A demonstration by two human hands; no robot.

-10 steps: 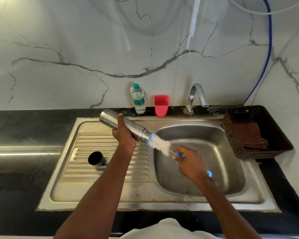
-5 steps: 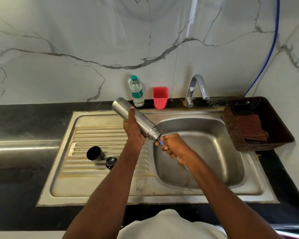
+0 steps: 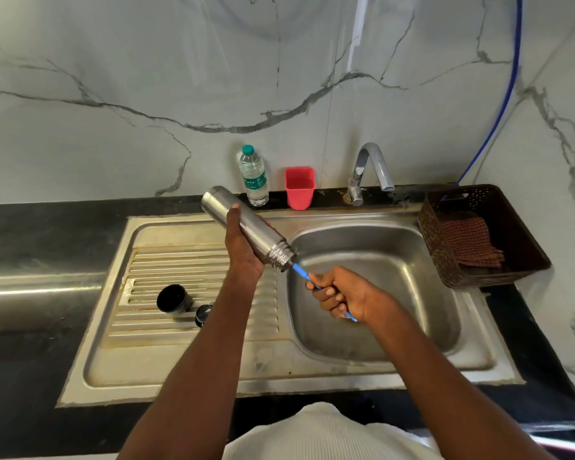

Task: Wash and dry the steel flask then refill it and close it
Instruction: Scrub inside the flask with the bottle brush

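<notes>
I see the left hand (image 3: 243, 250) wrapped around the steel flask (image 3: 246, 227), thumb up along its side. The flask is held above the sink (image 3: 186, 386), tilted — base up toward the back edge of the counter (image 3: 47, 227), open threaded mouth down toward the basin.

The right hand (image 3: 346, 295) is clenched on the blue handle of the bottle brush (image 3: 301, 272). The handle runs straight into the flask's mouth; I can't see the bristles.

On the ribbed drainboard at the sink's left half lies a black cup (image 3: 173, 300), with a small dark cap (image 3: 202, 314) just beside it, partly hidden by the left forearm.

Along the counter's back edge stand a plastic water bottle (image 3: 253, 177) and a red cup (image 3: 300, 187), near each other, then the tap (image 3: 367, 174). At the right end sits a dark basket (image 3: 525, 260) holding a checked cloth (image 3: 470, 242) — a blue hose (image 3: 502, 104) runs up the wall behind it.
</notes>
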